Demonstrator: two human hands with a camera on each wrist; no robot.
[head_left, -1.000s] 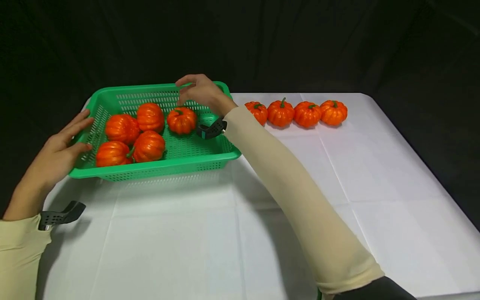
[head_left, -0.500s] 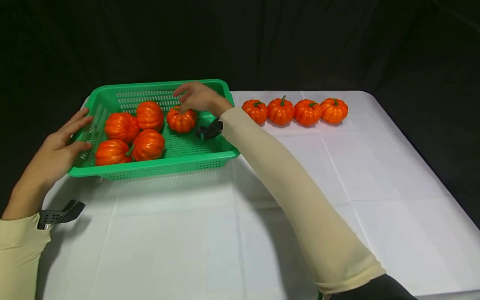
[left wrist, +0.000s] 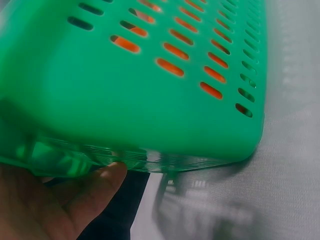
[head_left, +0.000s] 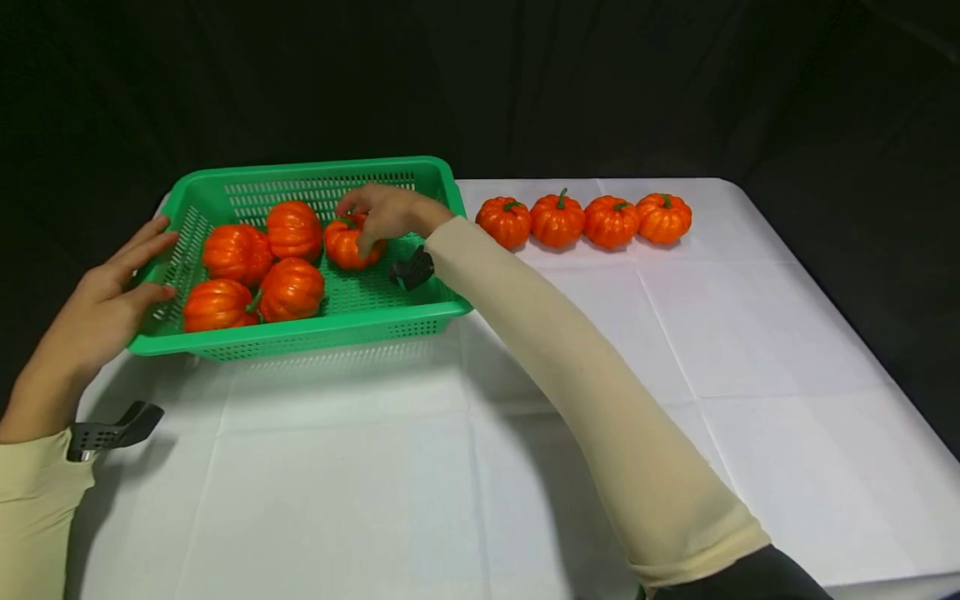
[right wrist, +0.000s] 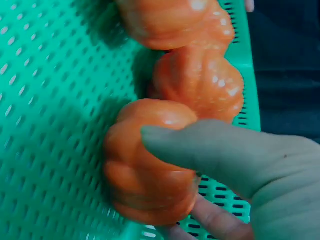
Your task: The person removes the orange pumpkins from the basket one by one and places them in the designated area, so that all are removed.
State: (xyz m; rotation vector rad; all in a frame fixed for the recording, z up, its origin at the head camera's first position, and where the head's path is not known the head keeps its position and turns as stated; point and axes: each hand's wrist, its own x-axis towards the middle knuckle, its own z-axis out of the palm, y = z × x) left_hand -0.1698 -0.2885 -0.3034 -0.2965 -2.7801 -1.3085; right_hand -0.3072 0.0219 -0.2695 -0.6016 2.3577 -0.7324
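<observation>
A green plastic basket [head_left: 322, 329] stands at the left of the table, with several small orange pumpkins [head_left: 291, 289] inside. My right hand [head_left: 390, 208] reaches over its right side and grips the rightmost pumpkin in the basket [head_left: 345, 248]. In the right wrist view the thumb lies across that pumpkin [right wrist: 145, 185], and the other fingers reach round its far side. My left hand [head_left: 112, 304] rests at the basket's left end, fingers extended and spread along the rim. The left wrist view shows the basket's perforated outer wall [left wrist: 135, 95], with a fingertip close beneath the rim.
Several more orange pumpkins [head_left: 557, 221] stand in a row on the white tablecloth [head_left: 585, 333], to the right of the basket. A black curtain [head_left: 480, 83] hangs behind the table. Each wrist wears a black camera mount [head_left: 116, 432].
My right hand has come down from above the pumpkin, and its thumb and fingers have closed around it. The left hand keeps its place at the basket's rim.
</observation>
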